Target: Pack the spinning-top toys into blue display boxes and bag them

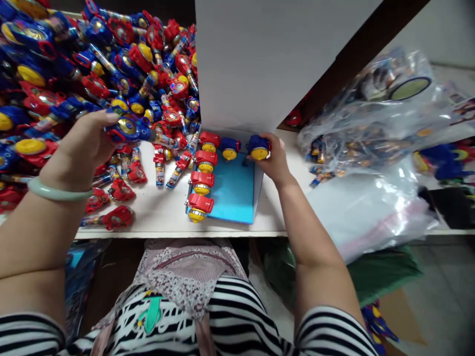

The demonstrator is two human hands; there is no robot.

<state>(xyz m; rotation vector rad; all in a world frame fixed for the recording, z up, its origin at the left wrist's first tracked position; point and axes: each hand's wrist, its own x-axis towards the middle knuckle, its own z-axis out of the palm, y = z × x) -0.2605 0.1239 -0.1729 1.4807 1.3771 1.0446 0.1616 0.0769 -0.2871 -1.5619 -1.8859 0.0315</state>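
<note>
My left hand [86,143], with a pale green bangle at the wrist, is closed on a blue and yellow toy [128,127] at the edge of a big heap of red and blue toys [89,64]. My right hand [273,159] grips another blue toy with a yellow wheel [259,147] at the far right corner of a light blue tray [233,193]. A column of several red toys [202,179] lines the tray's left side. A second blue toy [229,147] sits along its far edge.
A white board [260,59] stands upright behind the tray. Clear plastic bags [374,118] holding more toys lie on the right of the white table [163,212]. White and pink sheets [371,217] hang over the table's right front edge.
</note>
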